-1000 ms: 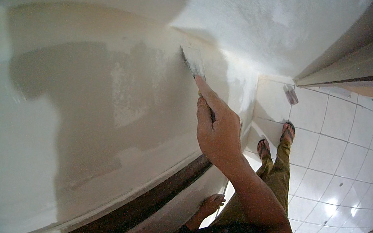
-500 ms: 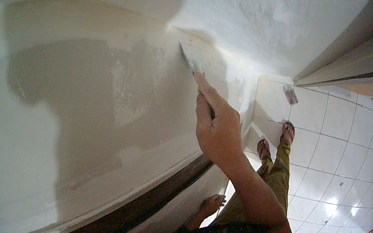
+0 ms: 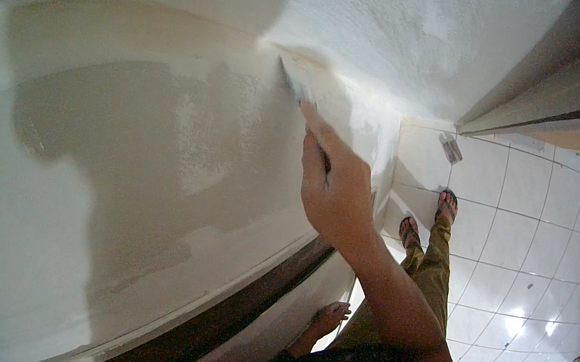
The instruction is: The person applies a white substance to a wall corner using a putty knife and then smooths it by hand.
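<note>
To the left of the right hand (image 3: pixel 338 189) spreads the pale wall (image 3: pixel 213 137), patchy and rough. Just beyond its fingertips, up and left, the putty knife (image 3: pixel 296 88) seems to lie against the wall near the corner; that hand grips the handle, index finger stretched toward the blade, probably to press and steer it. Below, the left hand (image 3: pixel 328 318) has loosely bent fingers, perhaps for balance; whether it holds anything I cannot tell. Well right, a flat block (image 3: pixel 451 147) lies on the tiled floor (image 3: pixel 514 241).
</note>
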### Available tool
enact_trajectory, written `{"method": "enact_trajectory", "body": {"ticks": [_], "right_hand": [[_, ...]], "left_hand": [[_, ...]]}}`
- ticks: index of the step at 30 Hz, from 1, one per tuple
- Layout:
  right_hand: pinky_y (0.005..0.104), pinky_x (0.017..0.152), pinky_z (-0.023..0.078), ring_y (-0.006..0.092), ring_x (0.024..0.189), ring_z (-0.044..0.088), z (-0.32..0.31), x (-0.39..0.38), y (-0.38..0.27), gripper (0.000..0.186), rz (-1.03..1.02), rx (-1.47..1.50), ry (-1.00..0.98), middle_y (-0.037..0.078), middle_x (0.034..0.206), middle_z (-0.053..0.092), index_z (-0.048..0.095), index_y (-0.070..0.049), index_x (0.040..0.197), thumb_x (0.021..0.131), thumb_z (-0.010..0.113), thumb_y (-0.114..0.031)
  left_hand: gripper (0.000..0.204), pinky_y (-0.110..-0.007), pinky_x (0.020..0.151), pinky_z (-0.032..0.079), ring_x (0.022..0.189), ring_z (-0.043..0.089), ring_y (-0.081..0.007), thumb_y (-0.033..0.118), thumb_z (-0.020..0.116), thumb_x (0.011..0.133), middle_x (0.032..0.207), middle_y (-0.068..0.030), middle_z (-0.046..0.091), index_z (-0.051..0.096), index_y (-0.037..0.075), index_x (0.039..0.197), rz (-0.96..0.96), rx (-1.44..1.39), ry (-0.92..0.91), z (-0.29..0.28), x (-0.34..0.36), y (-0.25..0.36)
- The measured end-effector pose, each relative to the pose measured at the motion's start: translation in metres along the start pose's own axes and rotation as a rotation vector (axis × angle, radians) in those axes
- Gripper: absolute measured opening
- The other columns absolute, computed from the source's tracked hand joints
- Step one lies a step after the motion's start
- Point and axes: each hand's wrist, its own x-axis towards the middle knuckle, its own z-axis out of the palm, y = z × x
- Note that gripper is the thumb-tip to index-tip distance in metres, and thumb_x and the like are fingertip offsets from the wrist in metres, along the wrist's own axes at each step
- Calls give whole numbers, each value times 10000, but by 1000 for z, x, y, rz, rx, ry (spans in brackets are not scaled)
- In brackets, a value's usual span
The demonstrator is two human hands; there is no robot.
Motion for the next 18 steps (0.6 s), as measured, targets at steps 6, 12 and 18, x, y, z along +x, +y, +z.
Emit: {"method": "enact_trajectory", "body": {"ticks": [6,12,18], "right_hand": [[294,772,507,151,746,606,-1,2,6,404,-37,-82,51,182,923,713,558,-35,1458,1070,502,-132],[303,728,517,145,692,566,-5,9,12,407,16,60,67,105,900,685,565,-68,1467,1074,515,-165],[254,630,475,110,715,533,-37,-3,17,412,214,182,-44,40,875,624,564,-97,1480,1079,505,-173]], "left_hand": [[470,-405,866,551,990,698,-256,376,526,1079,1157,-161,718,608,-25,1310,-29,3,-18,0,-21,33],[466,-403,865,553,990,698,-255,371,530,1077,1159,-161,714,606,-27,1309,-45,-2,-20,0,-28,53],[437,-403,920,538,1130,689,-253,349,490,1084,1303,-122,688,570,29,1371,-14,90,-43,0,-32,55]]}}
